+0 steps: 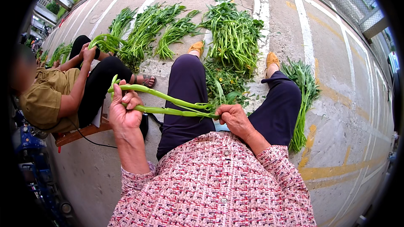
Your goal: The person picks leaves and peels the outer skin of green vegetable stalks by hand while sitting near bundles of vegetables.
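Long green water spinach stems (168,111) stretch across my lap between my two hands. My left hand (127,107) is closed around their thick ends, with short stem tips poking out past the thumb. At the leafy end, my right hand (235,120) pinches the stems together, and a few leaves stick up beside its fingers. Between my feet lies a big heap of water spinach (235,38). Nearer to me is a low pile of loose leaves and trimmings (225,82). Another bunch of water spinach (301,101) lies beside my right leg.
On my left, a person in a tan shirt (48,98) sits on a low wooden seat (80,134), holding green stems. More bunches of water spinach (147,33) lie ahead on the concrete, which carries white and yellow lines. A blue vehicle (35,147) stands behind that person.
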`<move>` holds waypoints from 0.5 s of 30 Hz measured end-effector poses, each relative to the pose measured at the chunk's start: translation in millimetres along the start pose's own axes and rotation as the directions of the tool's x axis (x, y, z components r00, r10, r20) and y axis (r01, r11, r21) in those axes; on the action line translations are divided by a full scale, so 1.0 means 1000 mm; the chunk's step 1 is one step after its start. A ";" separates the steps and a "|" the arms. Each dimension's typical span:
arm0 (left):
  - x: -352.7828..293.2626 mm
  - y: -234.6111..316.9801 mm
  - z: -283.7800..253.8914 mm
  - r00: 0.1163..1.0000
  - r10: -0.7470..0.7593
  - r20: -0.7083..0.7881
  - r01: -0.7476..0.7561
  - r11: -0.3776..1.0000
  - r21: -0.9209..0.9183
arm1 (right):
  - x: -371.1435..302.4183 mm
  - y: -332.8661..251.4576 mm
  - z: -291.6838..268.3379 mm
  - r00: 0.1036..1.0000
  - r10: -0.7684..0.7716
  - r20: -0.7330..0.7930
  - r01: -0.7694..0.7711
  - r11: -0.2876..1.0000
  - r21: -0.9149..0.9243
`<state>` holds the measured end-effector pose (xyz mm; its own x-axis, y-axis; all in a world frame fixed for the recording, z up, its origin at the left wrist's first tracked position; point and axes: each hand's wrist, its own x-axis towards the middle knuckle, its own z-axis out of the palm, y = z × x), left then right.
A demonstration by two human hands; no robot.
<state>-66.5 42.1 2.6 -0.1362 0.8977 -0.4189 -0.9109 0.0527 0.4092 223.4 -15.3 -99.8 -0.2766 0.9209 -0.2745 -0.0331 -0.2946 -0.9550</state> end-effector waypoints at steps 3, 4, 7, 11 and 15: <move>0.000 0.000 -0.001 1.000 -0.008 0.018 0.008 1.000 0.009 | 0.000 0.001 -0.001 0.999 -0.002 -0.043 0.005 0.997 0.076; 0.001 -0.002 -0.002 1.000 -0.007 0.020 0.007 1.000 0.009 | -0.001 -0.001 -0.003 0.998 0.022 -0.054 -0.017 0.995 0.095; 0.003 -0.003 -0.004 1.000 0.003 0.021 -0.003 1.000 0.011 | -0.003 -0.008 -0.006 0.992 0.125 -0.031 -0.115 0.970 0.214; 0.002 -0.004 -0.003 1.000 -0.009 0.019 0.009 1.000 -0.003 | -0.005 -0.013 -0.006 0.988 0.156 0.007 -0.151 0.944 0.292; 0.000 -0.008 0.003 1.000 0.010 -0.002 -0.010 0.999 0.044 | -0.006 -0.014 -0.007 0.988 0.143 0.055 -0.153 0.948 0.280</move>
<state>-58.4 42.5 1.8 -0.1462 0.8972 -0.4167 -0.8916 0.0630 0.4485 231.9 -14.8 -85.8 -0.3306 0.8538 -0.4021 -0.2581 -0.4916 -0.8317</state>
